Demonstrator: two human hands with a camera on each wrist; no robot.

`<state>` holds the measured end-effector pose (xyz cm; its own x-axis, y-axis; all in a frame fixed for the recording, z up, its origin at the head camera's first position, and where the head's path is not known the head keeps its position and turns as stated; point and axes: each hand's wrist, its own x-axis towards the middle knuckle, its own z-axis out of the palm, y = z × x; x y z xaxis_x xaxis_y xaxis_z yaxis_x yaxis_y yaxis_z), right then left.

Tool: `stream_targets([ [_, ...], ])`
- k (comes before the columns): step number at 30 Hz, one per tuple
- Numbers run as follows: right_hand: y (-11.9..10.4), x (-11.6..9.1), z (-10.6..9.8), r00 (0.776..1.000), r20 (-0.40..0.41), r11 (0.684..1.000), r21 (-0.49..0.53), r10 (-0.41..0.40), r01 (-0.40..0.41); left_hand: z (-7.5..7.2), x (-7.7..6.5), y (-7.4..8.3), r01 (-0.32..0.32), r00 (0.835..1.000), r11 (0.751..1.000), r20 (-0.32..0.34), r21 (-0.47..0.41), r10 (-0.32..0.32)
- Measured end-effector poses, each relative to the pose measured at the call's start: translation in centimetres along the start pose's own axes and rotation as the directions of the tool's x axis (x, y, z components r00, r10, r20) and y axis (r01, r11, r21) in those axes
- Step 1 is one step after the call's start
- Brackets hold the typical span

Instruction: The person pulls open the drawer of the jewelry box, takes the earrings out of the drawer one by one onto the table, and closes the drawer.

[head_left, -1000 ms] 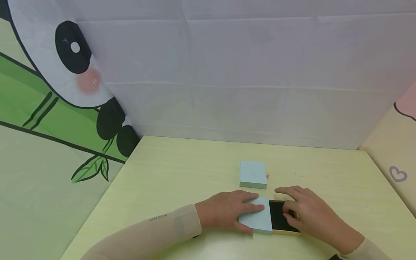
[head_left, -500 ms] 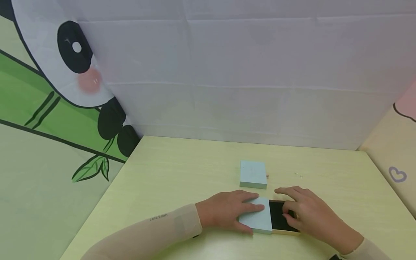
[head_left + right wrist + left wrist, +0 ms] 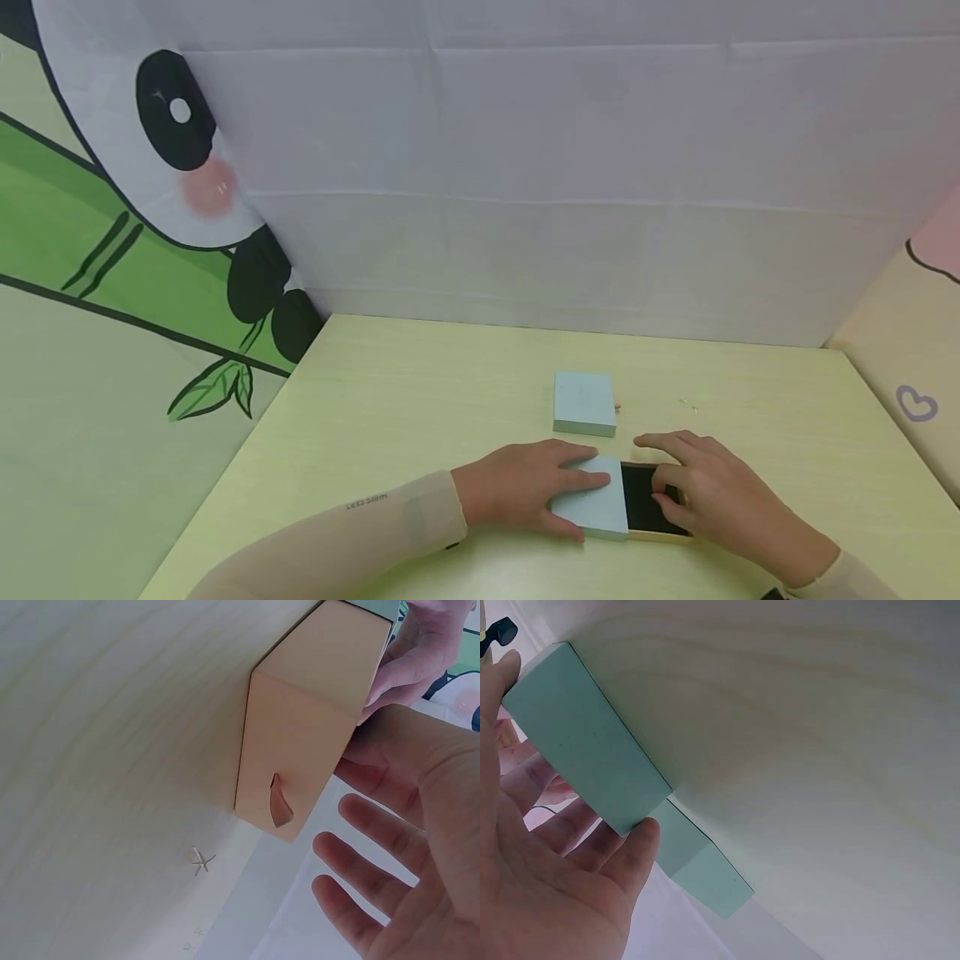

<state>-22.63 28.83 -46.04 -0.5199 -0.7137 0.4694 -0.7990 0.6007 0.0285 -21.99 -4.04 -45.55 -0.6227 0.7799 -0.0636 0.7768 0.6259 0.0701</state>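
A light blue sleeve box [image 3: 600,510] lies on the table, and its black-lined drawer [image 3: 641,504] is slid partly out to the right. My left hand [image 3: 513,487] holds the sleeve, with the thumb at its near edge and fingers spread across the top and far side. Over the drawer is my right hand [image 3: 712,496]. Its thumb and index finger dip inside, bent toward each other, while the other fingers stick out beyond. In the right wrist view the drawer wall [image 3: 307,712] hides these tips; I cannot tell whether they pinch something. A ribbon tab [image 3: 280,806] hangs from the drawer's end.
Behind the sleeve box stands a second light blue box [image 3: 583,402], with a small tab at its right side. Tiny bits [image 3: 688,406] lie right of it; the right wrist view shows a small star-shaped piece [image 3: 202,861]. A pale cloth wall [image 3: 525,208] rises behind the table.
Both hands and both boxes stay where they were. Only the head view shifts very slightly.
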Motion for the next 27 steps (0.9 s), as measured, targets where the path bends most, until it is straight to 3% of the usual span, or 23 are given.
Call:
stream_targets([
  [19,1.3,0.4,-0.1,1.0,0.012,1.0,-0.005,0.007,-0.007,-0.3,1.0,-0.2,0.013,1.0,1.0,-0.008,-0.004,-0.013],
  [27,1.6,0.4,0.1,1.0,-0.018,1.0,-0.003,-0.015,0.015,-0.3,1.0,-0.2,0.013,1.0,1.0,-0.003,-0.006,-0.013],
])
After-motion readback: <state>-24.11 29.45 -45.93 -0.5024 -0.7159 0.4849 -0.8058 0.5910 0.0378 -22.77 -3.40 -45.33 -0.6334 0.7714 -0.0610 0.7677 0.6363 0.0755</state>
